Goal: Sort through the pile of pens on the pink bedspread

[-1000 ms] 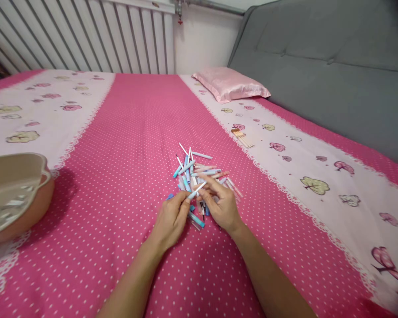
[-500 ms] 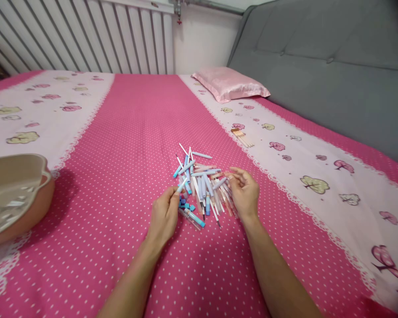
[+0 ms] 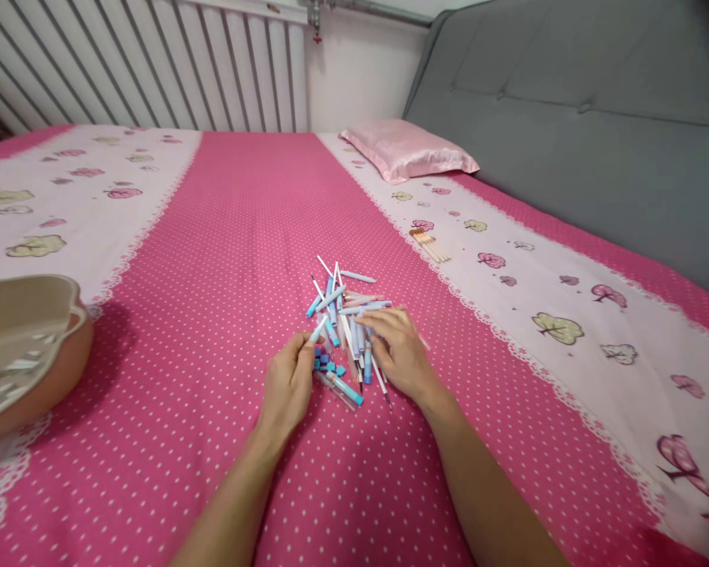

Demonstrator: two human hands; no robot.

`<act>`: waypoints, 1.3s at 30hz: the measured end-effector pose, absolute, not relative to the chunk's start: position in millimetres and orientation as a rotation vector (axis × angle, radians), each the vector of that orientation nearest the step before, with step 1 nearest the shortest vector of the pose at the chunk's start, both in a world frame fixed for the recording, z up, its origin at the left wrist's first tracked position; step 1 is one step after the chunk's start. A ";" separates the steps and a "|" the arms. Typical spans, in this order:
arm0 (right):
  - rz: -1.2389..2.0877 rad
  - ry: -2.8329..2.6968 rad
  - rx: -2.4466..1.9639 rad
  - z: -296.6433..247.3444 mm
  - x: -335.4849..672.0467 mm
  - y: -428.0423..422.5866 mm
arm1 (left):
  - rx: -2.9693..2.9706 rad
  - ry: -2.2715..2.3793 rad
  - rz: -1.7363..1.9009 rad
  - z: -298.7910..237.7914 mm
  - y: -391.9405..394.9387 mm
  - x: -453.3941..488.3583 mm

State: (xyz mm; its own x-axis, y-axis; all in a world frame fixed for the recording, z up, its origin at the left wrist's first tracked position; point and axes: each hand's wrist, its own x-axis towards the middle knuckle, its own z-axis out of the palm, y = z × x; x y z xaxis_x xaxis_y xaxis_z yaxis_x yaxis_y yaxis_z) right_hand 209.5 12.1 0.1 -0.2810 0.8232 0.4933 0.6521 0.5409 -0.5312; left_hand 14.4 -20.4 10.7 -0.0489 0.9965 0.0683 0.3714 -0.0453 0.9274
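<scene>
A loose pile of slim pens and sticks (image 3: 335,298), pale blue, white and clear, lies on the pink dotted bedspread. My left hand (image 3: 289,378) is closed on a pale blue-and-white pen (image 3: 317,329) at the pile's left edge, the pen's tip pointing up and away. Over the right side of the pile reaches my right hand (image 3: 402,354), its fingers stretched out and the thumb apart, covering some of the pens. Small blue caps (image 3: 324,362) sit beside my left hand. Just below them lies a clear tube with a turquoise end (image 3: 346,388).
A beige and orange basin (image 3: 71,346) with small white pieces inside stands at the left. Several brown-tipped brushes (image 3: 430,246) lie together beyond the pile to the right. A pink pillow (image 3: 410,150) rests against the grey headboard (image 3: 573,150); a white radiator (image 3: 213,71) is behind.
My right hand has moved left from the pile's right edge to over its middle, fingers now stretched out. My left hand still holds the pen nearly in place.
</scene>
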 end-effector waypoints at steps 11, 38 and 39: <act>0.299 -2.005 -1.318 5.3 214.0 9.4 | 1.491 1.506 1.106 7.7 -18.9 14.2; 0.553 -2.131 -1.109 16.7 215.8 3.7 | 1.476 1.491 1.096 9.4 -19.3 13.4; 0.590 -2.050 -1.083 18.0 215.8 4.7 | 1.475 1.483 1.098 9.5 -19.6 13.4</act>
State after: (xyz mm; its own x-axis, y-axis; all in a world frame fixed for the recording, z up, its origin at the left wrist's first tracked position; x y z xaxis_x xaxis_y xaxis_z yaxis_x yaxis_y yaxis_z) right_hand 215.8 4.7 18.0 -0.3777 0.8398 0.3900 0.5039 0.5397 -0.6744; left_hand 13.4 -19.6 9.5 -0.0439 0.9975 0.0554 0.3441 -0.0370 0.9382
